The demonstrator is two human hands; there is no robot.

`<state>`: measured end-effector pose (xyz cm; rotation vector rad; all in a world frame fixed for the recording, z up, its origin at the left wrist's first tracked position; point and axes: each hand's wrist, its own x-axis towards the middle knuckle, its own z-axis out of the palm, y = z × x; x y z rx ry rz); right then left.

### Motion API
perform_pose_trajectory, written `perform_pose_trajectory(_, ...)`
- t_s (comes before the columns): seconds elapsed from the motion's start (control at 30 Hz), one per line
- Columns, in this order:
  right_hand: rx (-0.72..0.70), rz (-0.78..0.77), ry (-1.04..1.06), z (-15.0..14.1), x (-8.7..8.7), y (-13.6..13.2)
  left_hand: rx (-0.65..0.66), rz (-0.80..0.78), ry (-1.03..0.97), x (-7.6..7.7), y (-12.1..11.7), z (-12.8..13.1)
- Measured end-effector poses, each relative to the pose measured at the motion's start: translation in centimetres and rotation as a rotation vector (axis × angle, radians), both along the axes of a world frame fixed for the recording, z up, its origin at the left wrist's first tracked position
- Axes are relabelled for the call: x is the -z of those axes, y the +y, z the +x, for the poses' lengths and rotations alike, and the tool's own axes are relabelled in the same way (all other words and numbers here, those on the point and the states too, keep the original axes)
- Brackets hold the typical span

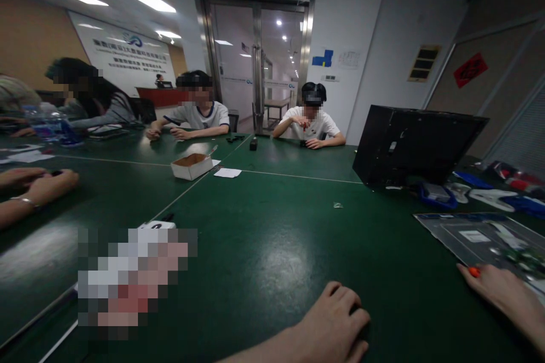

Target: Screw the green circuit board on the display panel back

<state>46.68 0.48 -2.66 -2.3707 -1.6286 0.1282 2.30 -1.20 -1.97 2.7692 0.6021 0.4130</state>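
Note:
My left hand (334,317) lies on the green tabletop (272,227) near the front edge of view, its fingers loosely bent and apart. Nothing shows in it, though the palm side is hidden. At the right, my right hand (506,298) rests beside a clear plastic bag (447,232). A small orange-red piece (474,271) sits at its fingers, mostly covered; its kind cannot be made out. Inside the bag are a white label and green parts, too blurred to name.
A black box-like case (413,144) stands at the right, with blue trays (436,195) beside it. A white open box (191,166) and white paper (227,172) lie mid-table. Another person's hands (46,187) are at the left; people (310,122) sit across.

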Motion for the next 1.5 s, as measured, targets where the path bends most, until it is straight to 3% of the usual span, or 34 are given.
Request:
perform_pose_trajectory(0.07, -0.009, -0.104, 0.021, -3.9, -0.1, -0.2, 0.003, 0.01, 0.011, 0.1, -0.1, 0.0)
perform_pose_trajectory(0.2, -0.152, -0.176, -0.13, -14.3, -1.8, -1.2, -0.017, -0.002, -0.003, -0.4, 0.0, -0.3)
perform_pose_trajectory(0.37, -0.429, -0.147, -0.199, -25.7, -3.7, -3.2, -0.26, -0.02, -0.035, -2.7, 2.2, -1.2)
perform_pose_trajectory(0.53, -0.832, -0.183, -0.046, -33.0, -4.7, -4.2, -0.41, -0.104, -0.145, -4.2, 5.7, -2.6)
perform_pose_trajectory(0.7, -1.132, -0.238, -0.012, -39.3, -5.0, -3.2, -0.407, -0.111, -0.139, -3.2, 8.0, -5.3)
perform_pose_trajectory(0.83, -1.255, -0.255, -0.144, -43.4, -4.9, -2.9, -0.41, -0.074, -0.125, -2.1, 8.5, -8.2)
perform_pose_trajectory(0.97, -1.442, -0.271, -0.166, -43.1, -8.2, -3.3, -0.412, -0.037, -0.106, -1.4, 8.1, -11.0)
perform_pose_trajectory(1.07, -1.25, -0.307, -0.118, -39.3, -11.7, -2.9, -0.413, 0.029, -0.075, -1.2, 7.9, -12.9)
perform_pose_trajectory(1.13, -1.05, -0.238, -0.089, -36.0, -12.8, -1.9, -0.417, 0.073, -0.04, -1.2, 8.0, -14.1)
perform_pose_trajectory(1.23, -0.83, -0.266, -0.017, -31.7, -11.9, -0.1, -0.415, 0.116, 0.034, -1.3, 8.3, -15.5)
perform_pose_trajectory(1.37, -0.81, -0.289, 0.037, -28.9, -9.0, 1.1, -0.408, 0.13, 0.094, -1.7, 8.6, -16.5)
perform_pose_trajectory(1.5, -0.849, -0.286, 0.107, -28.5, -7.2, 1.0, -0.445, 0.072, 0.111, -2.7, 8.8, -16.4)
